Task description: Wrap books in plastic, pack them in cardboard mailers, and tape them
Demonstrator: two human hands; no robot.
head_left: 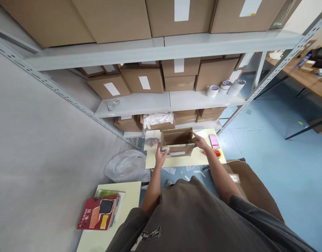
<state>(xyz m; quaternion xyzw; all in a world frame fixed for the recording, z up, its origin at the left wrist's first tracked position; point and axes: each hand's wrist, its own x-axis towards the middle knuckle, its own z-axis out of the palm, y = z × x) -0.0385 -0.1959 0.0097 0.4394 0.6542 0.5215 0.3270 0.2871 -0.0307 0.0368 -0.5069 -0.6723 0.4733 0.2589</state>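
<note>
An open-topped cardboard box (180,152) with a white label on its near side is between my two hands over a small pale yellow table (155,161). My left hand (160,156) grips its left near corner, with the thumb on the near face. On the right side, my right hand (200,141) holds the box wall, one finger stretched along it. The inside looks bare as far as I can see. Left of the box lies a book or card with a pale printed cover (152,140). A pink packet (214,141) and a red-and-yellow tool (216,153) lie to the right.
Metal shelving with cartons (144,80), tape rolls (212,91) and white gloves or cloths (159,119) rises ahead. A clear plastic bag (126,166) sits at left. Books (98,213) lie on a side table. A large open carton (251,182) stands at right.
</note>
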